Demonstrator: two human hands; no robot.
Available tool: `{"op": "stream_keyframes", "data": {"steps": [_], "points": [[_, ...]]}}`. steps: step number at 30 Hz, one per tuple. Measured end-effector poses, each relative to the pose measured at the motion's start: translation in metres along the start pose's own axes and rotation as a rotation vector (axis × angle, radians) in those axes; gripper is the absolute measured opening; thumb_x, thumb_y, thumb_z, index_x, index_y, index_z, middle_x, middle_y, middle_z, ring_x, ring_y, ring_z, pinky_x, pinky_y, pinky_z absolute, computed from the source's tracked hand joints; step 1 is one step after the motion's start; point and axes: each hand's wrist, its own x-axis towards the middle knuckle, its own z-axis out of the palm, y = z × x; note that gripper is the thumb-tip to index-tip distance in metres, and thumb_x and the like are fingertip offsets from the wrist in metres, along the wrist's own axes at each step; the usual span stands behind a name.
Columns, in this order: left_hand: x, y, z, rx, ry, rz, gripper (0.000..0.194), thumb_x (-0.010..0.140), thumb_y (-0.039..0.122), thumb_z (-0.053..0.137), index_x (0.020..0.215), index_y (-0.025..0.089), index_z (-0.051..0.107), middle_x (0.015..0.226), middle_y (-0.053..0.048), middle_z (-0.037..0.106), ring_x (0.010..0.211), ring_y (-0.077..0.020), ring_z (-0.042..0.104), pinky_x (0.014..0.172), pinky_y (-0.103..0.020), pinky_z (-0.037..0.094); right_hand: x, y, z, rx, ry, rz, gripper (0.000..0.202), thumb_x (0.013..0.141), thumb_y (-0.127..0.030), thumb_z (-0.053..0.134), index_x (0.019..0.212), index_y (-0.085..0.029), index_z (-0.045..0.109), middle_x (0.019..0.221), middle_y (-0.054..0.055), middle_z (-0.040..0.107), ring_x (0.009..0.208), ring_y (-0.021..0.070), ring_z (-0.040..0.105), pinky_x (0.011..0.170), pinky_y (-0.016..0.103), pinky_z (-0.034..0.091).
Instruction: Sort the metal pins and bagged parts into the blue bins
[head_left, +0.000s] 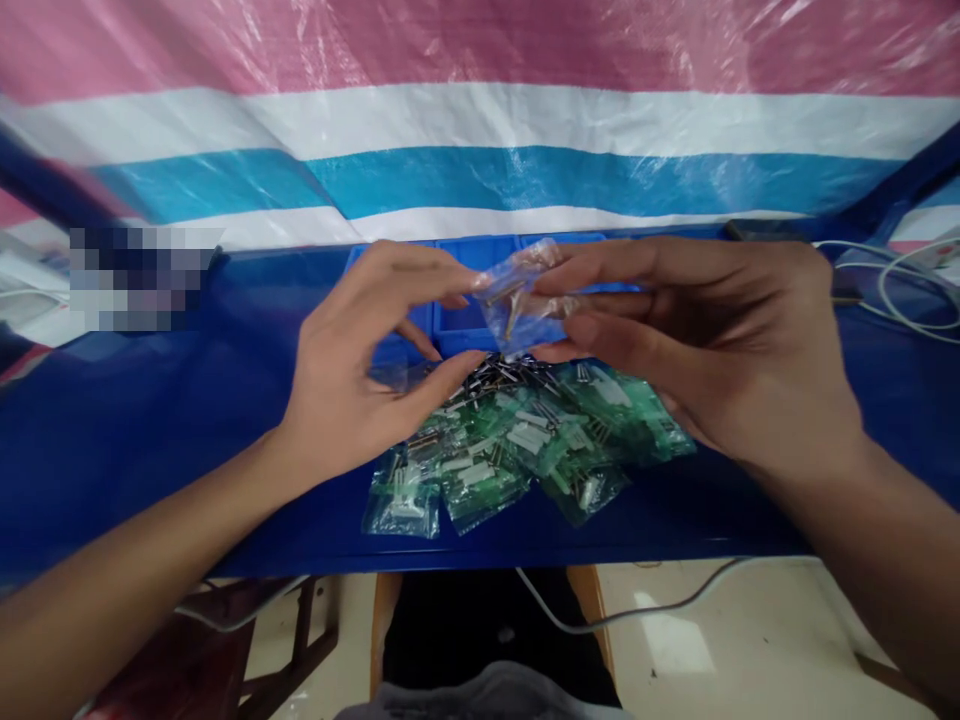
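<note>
A small clear plastic bag (511, 305) with a few brass-coloured screws in it is pinched between the fingers and thumb of my right hand (720, 330). At its left edge is my left hand (367, 350), curved, thumb and fingers apart. The left index fingertip meets or nearly meets the bag; I cannot tell which. Below both hands lies a heap of green-and-clear plastic bags (480, 480) holding screws and white pieces. A pile of loose dark screws (502, 372) sits behind the bags, partly hidden by my left thumb.
Blue plastic bins (469, 252) stand behind the hands on the blue table (300, 540). White cables (892, 280) coil at the right, near a dark flat object (769, 231). Striped plastic sheeting (480, 120) hangs at the back. A grey cable (645, 618) droops below the front edge.
</note>
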Motion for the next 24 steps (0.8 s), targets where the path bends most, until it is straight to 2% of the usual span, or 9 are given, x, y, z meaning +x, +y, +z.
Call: {"op": "stream_keyframes", "data": {"steps": [4,6,8,12,15,17,19,21,24], "points": [[-0.002,0.002,0.0,-0.052,0.107,-0.019,0.051,0.088,0.029,0.092,0.135,0.033,0.071,0.111,-0.003,0.075,0.09,-0.0191,0.075,0.056,-0.028,0.059,0.002,-0.003,-0.004,0.109,-0.193,0.105,0.039,0.087,-0.002,0.079,0.114,-0.03,0.085,0.136,-0.001,0.078,0.132,0.0296,0.073,0.101,0.04,0.071],[-0.003,0.006,0.0,0.006,0.136,-0.05,0.032,0.094,0.027,0.087,0.123,0.032,0.076,0.1,0.001,0.079,0.08,-0.0152,0.074,0.061,-0.03,0.059,0.002,-0.004,-0.006,0.156,-0.285,0.144,0.04,0.09,-0.004,0.078,0.119,-0.03,0.084,0.147,0.001,0.072,0.137,0.0318,0.07,0.105,0.044,0.069],[-0.002,0.012,0.0,0.054,0.165,-0.109,0.01,0.098,0.026,0.084,0.106,0.03,0.08,0.089,0.004,0.081,0.072,-0.0121,0.071,0.064,-0.031,0.058,0.001,-0.003,-0.006,0.146,-0.346,0.151,0.038,0.094,-0.007,0.076,0.124,-0.031,0.081,0.143,0.003,0.074,0.128,0.0311,0.075,0.098,0.043,0.073],[0.003,0.013,-0.002,-0.143,0.186,-0.227,0.007,0.098,0.028,0.084,0.091,0.027,0.081,0.079,0.003,0.079,0.063,-0.0113,0.07,0.054,-0.027,0.055,-0.005,0.001,-0.002,-0.2,-0.274,-0.088,0.06,0.097,-0.009,0.072,0.148,-0.041,0.064,0.125,0.001,0.079,0.092,0.0221,0.082,0.072,0.035,0.073],[0.007,0.008,-0.005,-0.419,0.079,-0.333,0.011,0.097,0.034,0.085,0.09,0.026,0.082,0.074,0.001,0.078,0.059,-0.0141,0.071,0.048,-0.026,0.057,-0.007,0.005,-0.001,-0.491,-0.189,-0.338,0.08,0.096,-0.007,0.071,0.159,-0.052,0.051,0.13,-0.001,0.076,0.1,0.0215,0.078,0.076,0.036,0.068],[0.008,0.008,-0.007,-0.519,-0.045,-0.444,0.011,0.096,0.035,0.085,0.089,0.027,0.083,0.073,0.001,0.078,0.059,-0.0162,0.073,0.052,-0.028,0.061,-0.006,0.005,-0.003,-0.594,-0.194,-0.445,0.068,0.096,-0.008,0.073,0.15,-0.048,0.063,0.145,0.003,0.069,0.114,0.025,0.075,0.076,0.037,0.067],[0.008,0.011,-0.008,-0.564,-0.149,-0.53,0.009,0.096,0.029,0.084,0.088,0.028,0.084,0.07,0.001,0.077,0.058,-0.017,0.073,0.055,-0.029,0.064,-0.003,0.004,-0.004,-0.654,-0.234,-0.513,0.04,0.095,-0.011,0.076,0.126,-0.037,0.079,0.152,0.009,0.064,0.123,0.0294,0.072,0.073,0.039,0.067],[0.007,0.017,-0.008,-0.568,-0.204,-0.55,0.011,0.097,0.024,0.08,0.088,0.028,0.084,0.07,0.001,0.077,0.059,-0.0168,0.073,0.055,-0.028,0.064,-0.003,0.003,-0.004,-0.67,-0.229,-0.574,0.021,0.094,-0.013,0.079,0.104,-0.031,0.083,0.142,0.011,0.07,0.12,0.0313,0.074,0.069,0.04,0.067],[0.005,0.021,-0.006,-0.452,-0.175,-0.505,0.012,0.103,0.025,0.072,0.106,0.029,0.083,0.077,0.002,0.079,0.062,-0.0152,0.073,0.057,-0.027,0.064,-0.004,0.003,0.001,-0.624,-0.114,-0.559,0.019,0.093,-0.012,0.08,0.098,-0.03,0.08,0.111,0.004,0.082,0.1,0.0255,0.081,0.073,0.04,0.067]]}}
